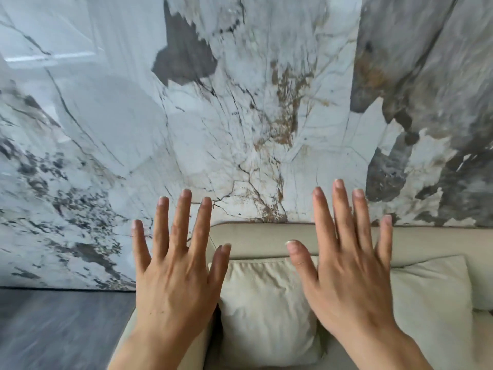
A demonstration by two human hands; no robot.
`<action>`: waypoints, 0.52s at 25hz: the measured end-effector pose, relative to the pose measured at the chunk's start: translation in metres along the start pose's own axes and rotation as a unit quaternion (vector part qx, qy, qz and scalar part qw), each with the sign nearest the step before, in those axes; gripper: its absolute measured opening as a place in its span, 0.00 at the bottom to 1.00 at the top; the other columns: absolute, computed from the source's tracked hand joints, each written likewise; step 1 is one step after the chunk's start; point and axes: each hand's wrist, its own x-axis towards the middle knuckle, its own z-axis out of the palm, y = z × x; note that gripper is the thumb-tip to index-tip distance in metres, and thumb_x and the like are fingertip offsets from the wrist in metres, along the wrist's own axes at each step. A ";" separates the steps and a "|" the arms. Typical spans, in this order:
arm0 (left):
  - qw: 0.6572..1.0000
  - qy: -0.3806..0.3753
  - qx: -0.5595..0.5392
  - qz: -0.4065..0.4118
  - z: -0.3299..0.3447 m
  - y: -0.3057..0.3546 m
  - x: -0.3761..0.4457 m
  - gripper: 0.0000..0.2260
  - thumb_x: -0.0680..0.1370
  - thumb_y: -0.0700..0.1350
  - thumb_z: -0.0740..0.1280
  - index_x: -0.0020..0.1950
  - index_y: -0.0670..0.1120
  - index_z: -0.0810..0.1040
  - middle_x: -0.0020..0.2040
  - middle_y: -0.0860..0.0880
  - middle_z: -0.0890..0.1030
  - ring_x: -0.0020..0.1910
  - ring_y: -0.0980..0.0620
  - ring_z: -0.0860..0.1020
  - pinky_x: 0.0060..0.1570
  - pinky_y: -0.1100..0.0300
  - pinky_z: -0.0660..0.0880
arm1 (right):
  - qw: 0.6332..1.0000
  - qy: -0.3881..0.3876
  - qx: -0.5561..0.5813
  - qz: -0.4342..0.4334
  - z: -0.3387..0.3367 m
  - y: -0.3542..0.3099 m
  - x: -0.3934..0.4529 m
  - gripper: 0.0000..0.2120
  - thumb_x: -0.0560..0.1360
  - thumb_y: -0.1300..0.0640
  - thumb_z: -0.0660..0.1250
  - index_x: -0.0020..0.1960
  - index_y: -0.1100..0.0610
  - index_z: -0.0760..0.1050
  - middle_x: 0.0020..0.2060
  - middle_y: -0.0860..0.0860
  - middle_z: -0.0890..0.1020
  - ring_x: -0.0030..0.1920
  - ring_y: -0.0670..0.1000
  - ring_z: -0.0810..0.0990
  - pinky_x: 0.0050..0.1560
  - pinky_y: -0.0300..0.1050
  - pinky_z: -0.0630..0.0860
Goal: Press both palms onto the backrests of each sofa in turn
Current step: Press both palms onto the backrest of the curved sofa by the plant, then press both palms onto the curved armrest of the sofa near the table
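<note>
Fingers (184, 217) spread wide on my left hand (174, 284) and right hand (346, 279), hovering empty; next, I'd judge, palms onto the beige padded leather backrest (261, 239).

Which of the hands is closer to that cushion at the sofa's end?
The right hand. In this view it overlaps the cushion and its upper right corner, while the left hand sits at the cushion's left edge, mostly over the sofa's end and the floor.

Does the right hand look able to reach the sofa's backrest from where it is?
Probably yes: the right hand is spread open, the beige backrest lies straight ahead, and nothing shows between them, with the cushion sitting lower.
</note>
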 end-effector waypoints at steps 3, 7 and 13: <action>0.999 0.032 0.009 0.003 -0.056 0.002 0.005 0.29 0.80 0.59 0.52 0.79 0.48 0.60 0.80 0.45 0.58 0.80 0.41 0.52 0.75 0.34 0.49 | 1.000 0.017 0.007 -0.003 -0.055 -0.010 0.004 0.34 0.79 0.35 0.43 0.79 0.51 0.48 0.79 0.53 0.51 0.79 0.56 0.48 0.75 0.66 0.46; 0.997 0.079 0.010 0.009 -0.101 -0.017 0.005 0.29 0.81 0.59 0.51 0.80 0.49 0.58 0.81 0.45 0.57 0.80 0.40 0.51 0.75 0.36 0.46 | 1.000 0.012 -0.015 -0.015 -0.103 -0.035 0.001 0.34 0.79 0.35 0.43 0.80 0.51 0.47 0.80 0.53 0.49 0.79 0.56 0.45 0.75 0.65 0.43; 0.994 0.089 -0.015 0.063 -0.118 -0.089 0.013 0.29 0.81 0.58 0.54 0.79 0.48 0.58 0.80 0.43 0.58 0.79 0.40 0.52 0.75 0.35 0.49 | 0.998 0.043 -0.043 0.013 -0.112 -0.115 -0.007 0.34 0.80 0.35 0.44 0.80 0.52 0.47 0.79 0.53 0.48 0.79 0.56 0.45 0.75 0.66 0.43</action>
